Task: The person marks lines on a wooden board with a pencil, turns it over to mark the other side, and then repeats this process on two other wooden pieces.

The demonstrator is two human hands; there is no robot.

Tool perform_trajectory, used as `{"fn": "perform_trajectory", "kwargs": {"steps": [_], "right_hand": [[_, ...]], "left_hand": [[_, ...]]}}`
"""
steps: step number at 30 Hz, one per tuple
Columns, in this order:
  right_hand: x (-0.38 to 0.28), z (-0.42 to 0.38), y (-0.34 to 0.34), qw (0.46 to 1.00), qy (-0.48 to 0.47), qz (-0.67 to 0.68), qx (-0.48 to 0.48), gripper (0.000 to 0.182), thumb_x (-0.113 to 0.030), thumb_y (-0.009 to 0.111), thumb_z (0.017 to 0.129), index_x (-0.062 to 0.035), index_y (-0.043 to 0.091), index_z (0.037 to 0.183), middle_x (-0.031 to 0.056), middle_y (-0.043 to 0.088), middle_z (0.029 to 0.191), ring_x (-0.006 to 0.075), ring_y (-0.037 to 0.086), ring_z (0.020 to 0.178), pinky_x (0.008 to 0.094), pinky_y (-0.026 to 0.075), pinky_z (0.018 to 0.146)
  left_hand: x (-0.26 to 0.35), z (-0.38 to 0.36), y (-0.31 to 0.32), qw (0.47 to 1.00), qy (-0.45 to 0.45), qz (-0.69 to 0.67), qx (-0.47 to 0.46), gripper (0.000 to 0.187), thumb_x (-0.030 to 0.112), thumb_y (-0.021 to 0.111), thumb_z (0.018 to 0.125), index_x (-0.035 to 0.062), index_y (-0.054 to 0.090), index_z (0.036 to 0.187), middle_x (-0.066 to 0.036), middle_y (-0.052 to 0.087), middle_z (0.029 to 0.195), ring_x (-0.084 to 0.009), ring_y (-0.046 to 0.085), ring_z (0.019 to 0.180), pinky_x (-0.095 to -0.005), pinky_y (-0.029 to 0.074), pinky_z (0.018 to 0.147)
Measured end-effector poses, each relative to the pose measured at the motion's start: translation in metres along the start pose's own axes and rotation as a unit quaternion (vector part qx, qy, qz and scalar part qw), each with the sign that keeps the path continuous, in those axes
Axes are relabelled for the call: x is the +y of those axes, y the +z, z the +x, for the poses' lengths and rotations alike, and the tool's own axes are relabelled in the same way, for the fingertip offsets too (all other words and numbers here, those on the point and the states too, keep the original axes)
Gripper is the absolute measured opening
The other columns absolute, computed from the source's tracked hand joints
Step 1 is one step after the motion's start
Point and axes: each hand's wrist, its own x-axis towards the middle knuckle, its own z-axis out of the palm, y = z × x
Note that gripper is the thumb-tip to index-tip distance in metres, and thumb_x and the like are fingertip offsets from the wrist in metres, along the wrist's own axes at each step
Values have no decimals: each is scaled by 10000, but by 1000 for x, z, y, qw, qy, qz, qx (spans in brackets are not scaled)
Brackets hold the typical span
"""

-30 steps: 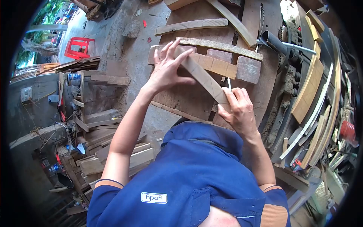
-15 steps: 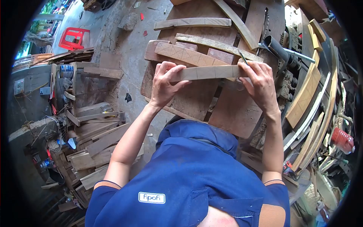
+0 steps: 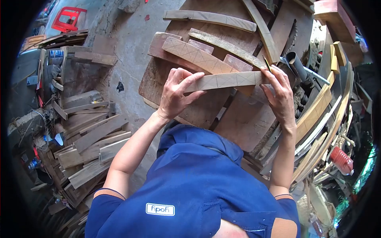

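Note:
A pale, slightly curved wooden strip (image 3: 228, 81) with pencil lines across its face is held up in front of me. My left hand (image 3: 179, 92) pinches its left end between thumb and fingers. At the right end, my right hand (image 3: 280, 92) grips the strip, and a thin dark pencil (image 3: 266, 63) sticks up from between its fingers. Just beyond lies a wider board (image 3: 198, 55) marked with crossed lines, resting on reddish wood blocks (image 3: 163, 47). A rough-edged curved strip (image 3: 226, 46) lies behind that.
The wooden worktop (image 3: 248, 121) has a slot with a toothed saw blade (image 3: 293, 35) at the far right. Another curved piece (image 3: 210, 20) lies at the back. Long curved boards (image 3: 317, 111) lean at right, near a red plastic bottle (image 3: 341, 160). Scrap wood (image 3: 91, 146) is piled at left.
The view has shifted and turned a little. The strip now tilts slightly, its right end farther away than its left. Both hands keep hold of its ends.

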Motion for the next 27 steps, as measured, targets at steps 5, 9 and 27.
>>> {"fn": "perform_trajectory", "kwargs": {"steps": [5,9,27], "right_hand": [[3,10,-6,999,11,-10,-35,548,-42,763,850,-106,646,1382,126,608,1387,319,529,1360,432,439,1154],[6,20,-9,999,9,-22,-49,569,-28,765,844,-107,640,1393,122,606,1403,318,526,1367,432,439,1160],[4,26,-11,998,12,-32,-44,573,27,737,832,-107,651,1382,127,612,1390,323,544,1354,431,461,1139]], "left_hand": [[-3,-5,5,999,15,-29,11,654,99,923,658,156,731,1280,-42,630,1009,-228,588,937,-351,536,820],[-4,-5,9,999,10,-41,16,653,102,924,655,164,735,1276,-39,635,1012,-227,588,931,-352,536,822],[-9,-2,11,999,14,-41,10,574,153,883,708,292,769,1253,-20,557,992,-231,551,941,-348,570,802]]}}
